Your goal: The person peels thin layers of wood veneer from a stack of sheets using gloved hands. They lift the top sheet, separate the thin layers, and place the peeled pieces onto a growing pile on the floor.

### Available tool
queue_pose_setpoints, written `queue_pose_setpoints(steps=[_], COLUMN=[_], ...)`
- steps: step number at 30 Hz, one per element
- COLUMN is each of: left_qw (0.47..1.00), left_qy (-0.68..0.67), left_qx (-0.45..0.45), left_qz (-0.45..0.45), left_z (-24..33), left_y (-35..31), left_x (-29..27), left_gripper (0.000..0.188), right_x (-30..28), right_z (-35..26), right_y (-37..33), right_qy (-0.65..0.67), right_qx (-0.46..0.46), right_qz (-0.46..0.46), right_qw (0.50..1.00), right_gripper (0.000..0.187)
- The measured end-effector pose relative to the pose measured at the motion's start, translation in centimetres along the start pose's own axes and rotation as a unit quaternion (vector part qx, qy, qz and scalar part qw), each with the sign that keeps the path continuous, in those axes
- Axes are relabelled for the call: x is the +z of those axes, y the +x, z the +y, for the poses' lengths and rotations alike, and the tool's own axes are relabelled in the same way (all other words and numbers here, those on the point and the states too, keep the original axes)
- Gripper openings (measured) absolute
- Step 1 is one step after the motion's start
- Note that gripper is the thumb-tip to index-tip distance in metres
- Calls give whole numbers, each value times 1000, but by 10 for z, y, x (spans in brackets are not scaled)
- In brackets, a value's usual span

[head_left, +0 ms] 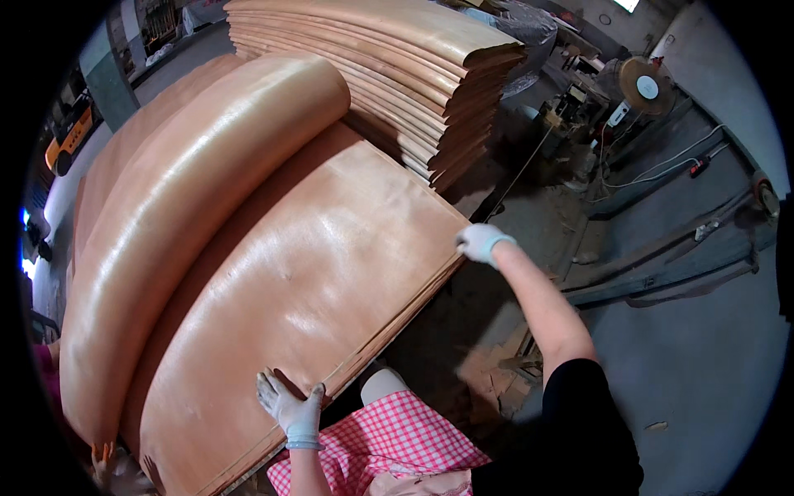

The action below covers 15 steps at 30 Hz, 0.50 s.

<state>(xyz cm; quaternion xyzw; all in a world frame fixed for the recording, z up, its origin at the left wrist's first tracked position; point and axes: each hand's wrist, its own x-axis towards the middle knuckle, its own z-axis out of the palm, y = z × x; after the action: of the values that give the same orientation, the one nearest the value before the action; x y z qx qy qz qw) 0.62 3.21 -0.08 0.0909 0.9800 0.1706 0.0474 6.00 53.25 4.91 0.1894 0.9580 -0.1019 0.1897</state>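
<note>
A stack of thin reddish-brown wood veneer sheets (331, 240) lies in front of me. Across its far side a large veneer sheet (190, 198) curls over in a broad roll. My left hand (293, 407), in a white glove with soiled fingertips, rests on the stack near its front edge with fingers spread. At the right-hand corner of the stack, my gloved right hand (482, 243) is closed on the edge of the veneer sheet; its fingertips are partly hidden.
Behind stands a tall pile of folded veneer sheets (372, 58). Another person's hand (105, 463) is by the roll's lower left end. To the right are machinery with a round disc (647, 86), a metal frame (662, 281) and cables. Scraps (496, 376) lie on the floor.
</note>
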Motion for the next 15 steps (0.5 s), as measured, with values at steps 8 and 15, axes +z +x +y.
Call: queue_pose_setpoints(steps=[8,15], left_qw=[1000,974], left_qy=[0,-147], left_qx=[9,37], left_qz=[-11,170], left_z=[10,-3], left_y=[3,-11], left_x=[4,2], left_gripper=[110,57], right_x=[45,67], right_z=[92,-48], right_y=[23,-34], right_qy=[207,350], right_qx=[237,62], right_qz=[83,370], right_qw=[946,858], right_gripper=[44,22])
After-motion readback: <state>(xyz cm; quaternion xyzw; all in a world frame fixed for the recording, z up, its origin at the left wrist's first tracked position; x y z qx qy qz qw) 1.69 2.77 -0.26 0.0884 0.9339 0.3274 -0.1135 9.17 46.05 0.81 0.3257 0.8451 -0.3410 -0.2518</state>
